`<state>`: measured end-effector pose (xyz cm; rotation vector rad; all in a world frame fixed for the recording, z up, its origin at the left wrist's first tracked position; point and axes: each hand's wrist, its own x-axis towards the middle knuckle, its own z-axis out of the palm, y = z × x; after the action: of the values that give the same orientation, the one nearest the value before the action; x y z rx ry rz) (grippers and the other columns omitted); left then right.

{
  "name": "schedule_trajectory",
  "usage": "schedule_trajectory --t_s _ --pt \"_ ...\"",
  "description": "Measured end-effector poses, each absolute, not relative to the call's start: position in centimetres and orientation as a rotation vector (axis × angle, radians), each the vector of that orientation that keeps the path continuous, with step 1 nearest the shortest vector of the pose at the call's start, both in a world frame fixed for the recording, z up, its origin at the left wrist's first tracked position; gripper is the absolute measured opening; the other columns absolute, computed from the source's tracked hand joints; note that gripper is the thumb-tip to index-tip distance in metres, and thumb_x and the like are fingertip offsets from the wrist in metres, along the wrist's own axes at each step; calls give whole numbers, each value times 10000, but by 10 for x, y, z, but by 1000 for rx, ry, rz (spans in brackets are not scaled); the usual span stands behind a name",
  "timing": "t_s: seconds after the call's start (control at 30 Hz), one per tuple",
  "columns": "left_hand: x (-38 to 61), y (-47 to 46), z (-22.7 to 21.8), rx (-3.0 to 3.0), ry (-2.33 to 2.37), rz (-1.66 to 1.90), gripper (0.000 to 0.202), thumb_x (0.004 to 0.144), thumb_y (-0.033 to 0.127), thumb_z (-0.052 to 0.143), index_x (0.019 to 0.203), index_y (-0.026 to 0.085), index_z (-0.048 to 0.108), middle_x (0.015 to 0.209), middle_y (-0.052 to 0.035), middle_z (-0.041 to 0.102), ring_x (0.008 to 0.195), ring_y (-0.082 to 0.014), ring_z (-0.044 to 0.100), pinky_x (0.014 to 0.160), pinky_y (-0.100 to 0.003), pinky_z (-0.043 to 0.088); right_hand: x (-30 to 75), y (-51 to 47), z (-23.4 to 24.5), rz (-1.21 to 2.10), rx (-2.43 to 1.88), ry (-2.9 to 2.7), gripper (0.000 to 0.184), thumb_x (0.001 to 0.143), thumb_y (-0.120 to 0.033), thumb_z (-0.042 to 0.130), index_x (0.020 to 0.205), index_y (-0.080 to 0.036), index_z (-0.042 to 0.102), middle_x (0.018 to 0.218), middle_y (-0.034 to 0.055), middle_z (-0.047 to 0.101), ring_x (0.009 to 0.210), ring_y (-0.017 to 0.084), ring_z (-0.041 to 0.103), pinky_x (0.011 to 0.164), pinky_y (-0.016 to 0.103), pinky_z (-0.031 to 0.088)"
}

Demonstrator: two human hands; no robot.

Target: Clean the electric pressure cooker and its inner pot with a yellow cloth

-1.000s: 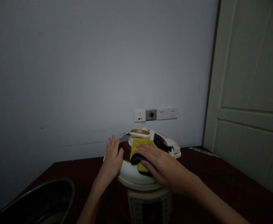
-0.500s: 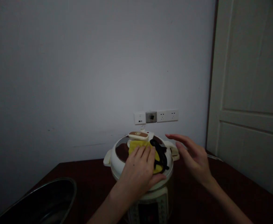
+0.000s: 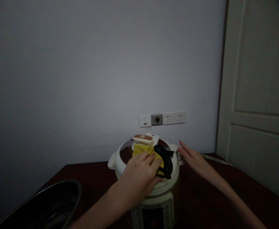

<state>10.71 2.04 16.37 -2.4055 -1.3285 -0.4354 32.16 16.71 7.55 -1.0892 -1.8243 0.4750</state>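
Note:
A cream electric pressure cooker (image 3: 124, 156) stands on a dark wooden table (image 3: 213, 197), its control panel (image 3: 153, 216) facing me. A yellow and black cloth (image 3: 139, 150) lies on the lid just in front of the lid's handle (image 3: 143, 138). My left hand (image 3: 139, 178) rests on the cloth with its fingers bent over it and the thumb against the black part. My right hand (image 3: 194, 159) is beside the cooker's right side handle, fingers stretched out and holding nothing. I cannot tell whether it touches the handle.
A large steel bowl (image 3: 46, 203) sits at the table's near left corner. A row of wall sockets (image 3: 162, 119) is right behind the cooker. A white door (image 3: 261, 95) stands at the right. The room is dim.
My right hand left the cloth and moved out to the cooker's right side, then lowered. My left hand came from the lid's left edge onto the cloth.

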Motion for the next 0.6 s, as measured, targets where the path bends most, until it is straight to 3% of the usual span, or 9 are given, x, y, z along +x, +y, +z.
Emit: schedule_trajectory --t_s 0.1,0.2,0.37,0.43,0.6 --pt "96 19 172 -2500 -1362 -646 277 821 225 576 1097 205 590 1065 -40 662 1001 -198 594 877 -343 471 318 171 69 523 -1062 -1873 702 856 -598 360 1361 -115 419 1409 122 388 1304 264 363 1108 459 211" --pt "88 14 181 -2516 -1420 -883 277 822 237 567 1096 213 604 1063 -31 670 972 -175 608 861 -306 466 315 173 67 509 -1060 -1878 705 842 -610 361 1348 -126 438 1403 120 401 1301 264 368 1112 461 196" --pt "75 4 222 -2191 -1545 -1271 214 822 331 544 878 165 668 794 -11 687 687 -125 601 628 -216 455 315 174 69 522 -1108 -1893 799 811 -639 338 1341 -47 425 1399 166 392 1296 292 373 1109 467 189" --pt "69 9 250 -1965 -1515 -1375 258 812 363 531 812 139 659 733 -14 664 662 -124 579 584 -205 424 316 174 68 510 -1113 -1898 795 808 -632 338 1333 -43 433 1393 169 401 1294 290 376 1110 457 191" --pt "49 68 311 -1634 -1576 -1209 303 779 383 513 855 123 650 807 -72 661 776 -179 589 623 -239 415 316 173 67 509 -1098 -1898 759 815 -607 337 1327 -57 442 1394 161 405 1293 272 384 1114 435 189"
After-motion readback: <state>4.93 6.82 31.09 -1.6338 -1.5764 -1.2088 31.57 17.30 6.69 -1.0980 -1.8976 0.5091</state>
